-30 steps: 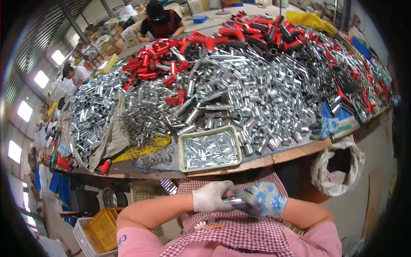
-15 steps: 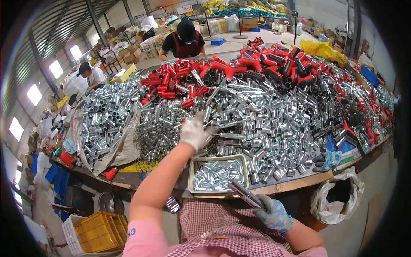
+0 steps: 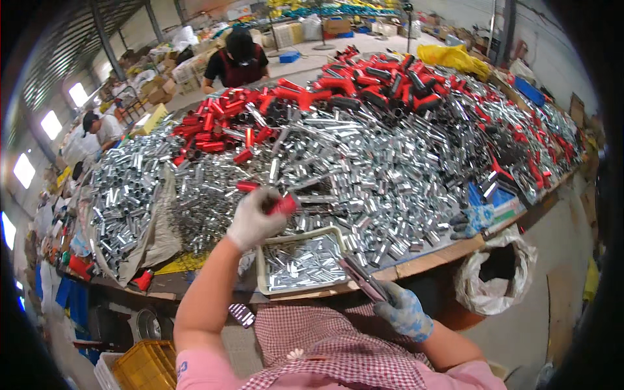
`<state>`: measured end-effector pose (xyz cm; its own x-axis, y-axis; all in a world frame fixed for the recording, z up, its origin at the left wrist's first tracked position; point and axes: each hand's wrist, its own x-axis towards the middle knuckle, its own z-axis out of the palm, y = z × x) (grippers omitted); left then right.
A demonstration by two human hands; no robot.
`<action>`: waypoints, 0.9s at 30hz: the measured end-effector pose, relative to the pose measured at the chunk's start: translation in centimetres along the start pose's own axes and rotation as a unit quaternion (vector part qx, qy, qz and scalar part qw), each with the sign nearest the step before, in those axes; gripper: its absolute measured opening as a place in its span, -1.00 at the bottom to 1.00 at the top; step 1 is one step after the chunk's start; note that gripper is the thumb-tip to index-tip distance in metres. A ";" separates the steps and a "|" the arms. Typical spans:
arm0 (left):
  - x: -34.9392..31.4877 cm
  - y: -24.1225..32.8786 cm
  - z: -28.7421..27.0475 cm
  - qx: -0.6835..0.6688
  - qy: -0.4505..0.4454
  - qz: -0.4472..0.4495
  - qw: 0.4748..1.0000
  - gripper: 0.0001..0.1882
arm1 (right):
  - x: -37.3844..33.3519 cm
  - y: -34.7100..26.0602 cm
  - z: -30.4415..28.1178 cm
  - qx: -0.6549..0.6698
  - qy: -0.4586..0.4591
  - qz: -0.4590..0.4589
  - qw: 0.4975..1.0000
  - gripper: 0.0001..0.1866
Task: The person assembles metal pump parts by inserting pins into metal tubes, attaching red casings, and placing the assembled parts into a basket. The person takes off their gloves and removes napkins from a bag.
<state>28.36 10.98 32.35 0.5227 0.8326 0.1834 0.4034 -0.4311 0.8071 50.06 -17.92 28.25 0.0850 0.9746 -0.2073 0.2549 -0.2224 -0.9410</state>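
My left hand (image 3: pixel 255 220), in a white glove, is closed around a red cylindrical part (image 3: pixel 284 205), smeared by motion. It hovers over the far left corner of a cream tray (image 3: pixel 262 273) filled with short silvery pins (image 3: pixel 305 261). Low at the right, in front of my apron, my right hand (image 3: pixel 405 313) wears a blue-and-white glove. It grips a long, dark metallic piece (image 3: pixel 364 279) that slants up toward the tray's right side; its exact kind cannot be made out. Beyond the tray spreads a heap of shiny metal tubes (image 3: pixel 396 188).
Red tubes and handles (image 3: pixel 214 123) top the heap's far side. A spare blue-patterned glove (image 3: pixel 473 221) lies by the table's right front edge. Below it stands a white-lined bin (image 3: pixel 468 286). Across the table, a person in a dark cap (image 3: pixel 240 62) bends forward; another person (image 3: pixel 103 129) is at far left.
My left hand has come back from the heap toward the tray, now with a red part in it. My right hand still holds the dark metallic piece. The whole view has shifted.
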 end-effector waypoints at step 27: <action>-18.5 0.0 4.0 -0.369 -0.066 -0.140 0.917 -0.58 | 10.8 -7.6 4.6 -0.392 -0.357 -0.347 0.773 -0.69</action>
<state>21.68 -5.84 26.67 0.5814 0.8049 -0.1186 -0.0566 0.1854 0.9810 44.58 -5.57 31.93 -0.8171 0.5704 -0.0837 0.5298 0.6858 -0.4989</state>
